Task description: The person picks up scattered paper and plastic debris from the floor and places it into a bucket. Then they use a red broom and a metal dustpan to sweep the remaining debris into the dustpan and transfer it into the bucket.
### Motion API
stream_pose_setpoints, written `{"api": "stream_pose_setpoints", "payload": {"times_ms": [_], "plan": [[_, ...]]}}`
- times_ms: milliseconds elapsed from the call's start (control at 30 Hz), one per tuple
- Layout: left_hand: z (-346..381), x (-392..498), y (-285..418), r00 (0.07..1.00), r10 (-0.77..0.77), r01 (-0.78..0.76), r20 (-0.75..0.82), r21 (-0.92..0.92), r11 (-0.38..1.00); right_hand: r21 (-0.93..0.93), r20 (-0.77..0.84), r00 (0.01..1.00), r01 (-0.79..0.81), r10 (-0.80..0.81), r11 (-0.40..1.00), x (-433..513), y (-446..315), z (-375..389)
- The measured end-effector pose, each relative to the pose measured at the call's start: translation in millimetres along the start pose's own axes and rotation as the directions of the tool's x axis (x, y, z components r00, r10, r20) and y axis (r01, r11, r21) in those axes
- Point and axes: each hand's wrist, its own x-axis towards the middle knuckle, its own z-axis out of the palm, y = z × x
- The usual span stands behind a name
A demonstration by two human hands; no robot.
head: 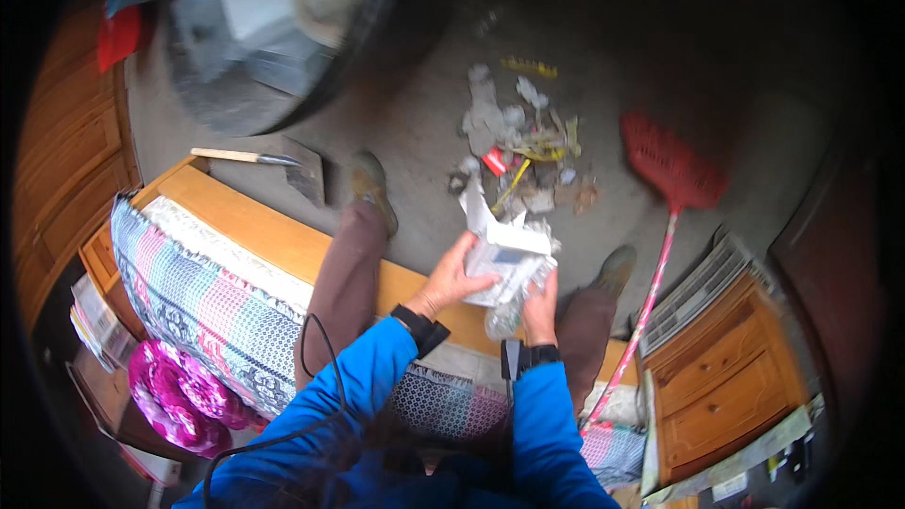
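In front of my knees, both hands hold a white paper box point(488, 265) with torn, raised flaps. My left hand point(452, 276) grips its left side, thumb across the front. My right hand point(541, 307) clasps the right side together with clear plastic packaging point(502, 322), part of which hangs below the box. Beyond them, a pile of litter point(484, 120) lies on the grey floor point(424, 177), with crumpled white paper or plastic, yellow strips and a red-and-white scrap point(496, 161).
A red broom point(672, 162) with a pink patterned handle leans at the right, near a wooden cabinet point(721, 382). At the left are a wooden-handled flat-bladed tool point(304, 170) and a large dark-rimmed round object point(283, 113). I sit on a wooden bench point(247, 205) with patterned cloth point(226, 304).
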Motion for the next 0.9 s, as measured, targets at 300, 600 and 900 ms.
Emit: {"api": "stream_pose_setpoints", "payload": {"times_ms": [300,600,900], "plan": [[-48,-78,276,0.935,0.353,-0.339,-0.031,0.211,0.917,0.063,0.168,0.850,0.496,-0.499,0.866,-108,-246,160],[-239,-9,419,0.837,0.511,-0.483,-0.197,0.174,0.858,0.322,0.352,0.789,0.404,-0.504,0.856,11,-307,407],[-268,155,318,0.823,0.403,0.200,-0.399,0.869,0.453,-0.552,0.223,0.526,0.762,-0.821,0.338,-10,-294,363]]}}
